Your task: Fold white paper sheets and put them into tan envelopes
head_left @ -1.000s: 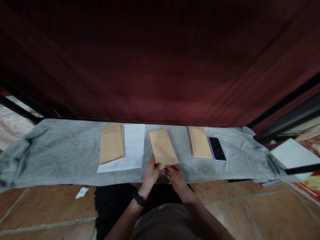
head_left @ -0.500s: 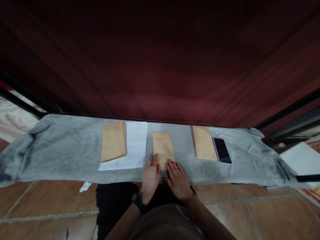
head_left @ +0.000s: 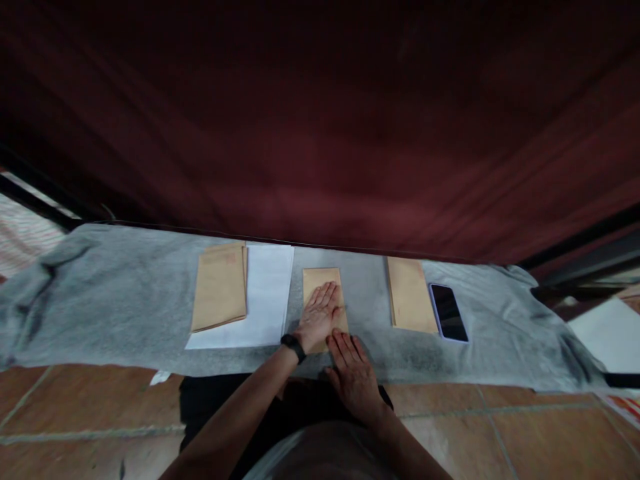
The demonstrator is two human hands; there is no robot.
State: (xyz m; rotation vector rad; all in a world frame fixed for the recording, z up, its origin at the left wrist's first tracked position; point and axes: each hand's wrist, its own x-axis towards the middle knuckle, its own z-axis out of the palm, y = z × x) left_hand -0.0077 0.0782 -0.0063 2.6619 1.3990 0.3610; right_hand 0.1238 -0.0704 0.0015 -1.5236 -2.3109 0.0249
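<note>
Your left hand (head_left: 319, 319) has slid forward since half a second ago, leaving the near end of the tan, rectangular paper envelope (head_left: 313, 283) and travelling up over its middle! Your right hand (head_left: 356, 377) stays back by the near right corner. And look at them now: the left is spread flat, palm down, fingers stretched towards the far end, clutching nothing; the right is flat as well, fingers extended over that near corner, with no grasp on it. The envelope lies right in front of you, far edge in plain sight, much of the rest under your left hand, on the long surface covered in grey fabric (head_left: 125, 300).

Over to your left, a slightly fanned stack of tan paper envelopes (head_left: 220, 287) sits partly on top of white rectangular paper sheets (head_left: 269, 293). Across on your right, a neater pile of tan paper envelopes (head_left: 413, 293), and just beside it a dark-screened phone with a lilac edge (head_left: 449, 313), leaning at a slant. There's a black watch (head_left: 293, 348) on your left wrist, close to the envelope's near end.
</note>
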